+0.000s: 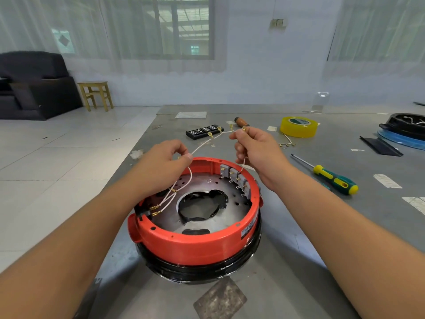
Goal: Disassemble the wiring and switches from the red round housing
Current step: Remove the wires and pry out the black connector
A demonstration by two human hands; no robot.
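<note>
- White, thin and stiff-looking, the wire harness (202, 145) stretches between both hands above the housing, with small brass spade terminals (215, 132) branching off it
- left hand (164, 161) pinches the wire between thumb and curled fingers, over the rear rim of the housing; from here several strands drop down to brass connectors (156, 210) at the inner left wall
- right hand (256, 149) pinches the other end, fingers curled, one brass terminal poking above the knuckles
- red round housing (197, 244) sits on the table close to the person, a smooth plastic ring on a glossy black base (202, 270), open upward
- inside lies a dull perforated metal plate (204, 183) with a ragged central hole edged in black
- grey block switches (236, 178) stand in a row against the inner right wall
- grey metal table (287, 272), scuffed, carries a green-and-yellow screwdriver (331, 177), a yellow tape roll (299, 126), a black bit case (203, 131) and a wooden-handled tool (241, 122)
- beyond: pale floor tiles (69, 139), a wooden stool (95, 95), a dark sofa (34, 88), sheer curtains over a window (170, 26)
</note>
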